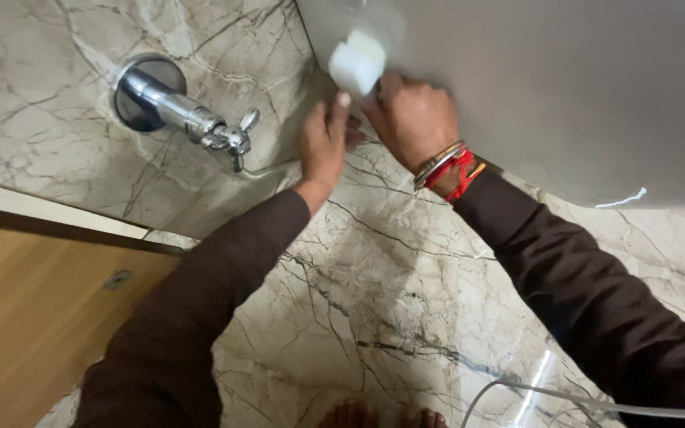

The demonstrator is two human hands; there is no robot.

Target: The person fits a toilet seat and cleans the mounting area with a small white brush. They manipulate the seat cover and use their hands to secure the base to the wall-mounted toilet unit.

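Both hands are up at the lower left corner of the grey-white tank (564, 87). The right hand (411, 119) is curled around a white plastic fitting (356, 62); the left hand (323, 143) has fingers loosely together just beside it, near the chrome valve (200, 119) on the marble wall (41, 103).

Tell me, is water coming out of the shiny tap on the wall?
Off, it seems: no water shows at the chrome tap. Both hands are busy at the white part instead.
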